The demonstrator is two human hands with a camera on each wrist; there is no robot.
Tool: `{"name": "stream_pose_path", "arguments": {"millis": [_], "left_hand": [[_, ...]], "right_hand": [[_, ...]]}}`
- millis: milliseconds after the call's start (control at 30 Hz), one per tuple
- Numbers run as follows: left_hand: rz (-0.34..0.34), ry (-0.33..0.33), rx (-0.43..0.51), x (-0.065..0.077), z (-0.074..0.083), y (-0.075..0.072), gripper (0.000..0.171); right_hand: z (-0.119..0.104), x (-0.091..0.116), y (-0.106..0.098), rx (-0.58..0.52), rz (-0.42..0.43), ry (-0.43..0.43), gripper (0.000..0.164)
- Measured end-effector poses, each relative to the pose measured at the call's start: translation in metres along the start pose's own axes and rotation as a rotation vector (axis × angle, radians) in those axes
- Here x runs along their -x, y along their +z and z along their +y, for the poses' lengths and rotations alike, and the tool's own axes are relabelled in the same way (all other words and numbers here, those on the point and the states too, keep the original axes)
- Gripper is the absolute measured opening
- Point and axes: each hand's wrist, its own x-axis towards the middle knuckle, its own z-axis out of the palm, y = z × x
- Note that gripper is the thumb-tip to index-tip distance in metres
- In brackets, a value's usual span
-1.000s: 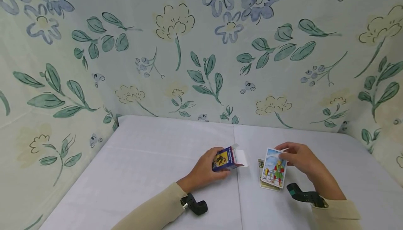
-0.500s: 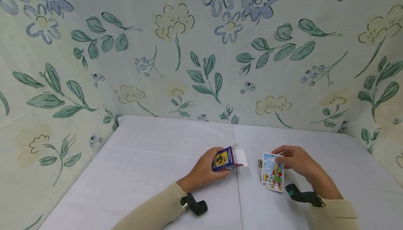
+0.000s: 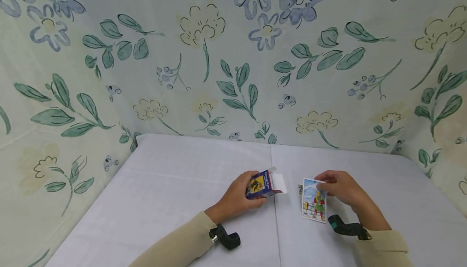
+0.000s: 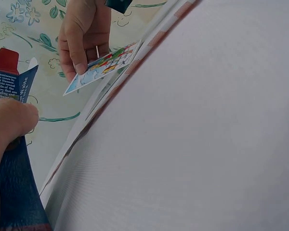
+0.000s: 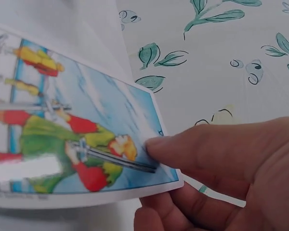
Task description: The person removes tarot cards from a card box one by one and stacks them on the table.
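Observation:
Around a blue card box [image 3: 260,185] curls my left hand [image 3: 235,198]; the box's flaps stand open toward the right, and its back text shows in the left wrist view. Between thumb and fingers, my right hand [image 3: 343,188] pinches an illustrated card [image 3: 313,200] at its top right corner. A figure in green and red with a sword fills the card's face in the right wrist view. Beneath it lies another card or small pile [image 3: 300,190], mostly hidden, with just its left edge showing on the white cloth.
A white cloth [image 3: 175,186] with a fold line covers the table. Floral fabric [image 3: 226,56] hangs behind and at both sides. Black wrist mounts [image 3: 228,238] sit at both cuffs.
My right hand has shifted slightly left and nearer with the pinched card, which now covers more of the card beneath. The left hand and box have stayed put.

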Motion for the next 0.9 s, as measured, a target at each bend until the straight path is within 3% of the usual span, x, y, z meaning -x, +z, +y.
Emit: {"name": "stream_pose_path", "arguments": {"millis": [167, 433, 900], "left_hand": [[-0.003, -0.006, 0.004, 0.000, 0.000, 0.000, 0.072], [0.001, -0.001, -0.001, 0.000, -0.001, 0.001, 0.072], [0.009, 0.011, -0.001, 0.000, -0.002, 0.002, 0.071]], "right_hand": [[-0.012, 0.010, 0.002, 0.041, 0.034, -0.014, 0.026], [-0.005, 0.005, 0.007, 0.128, 0.059, -0.032, 0.024], [-0.007, 0.004, 0.016, 0.168, 0.070, -0.005, 0.023]]}}
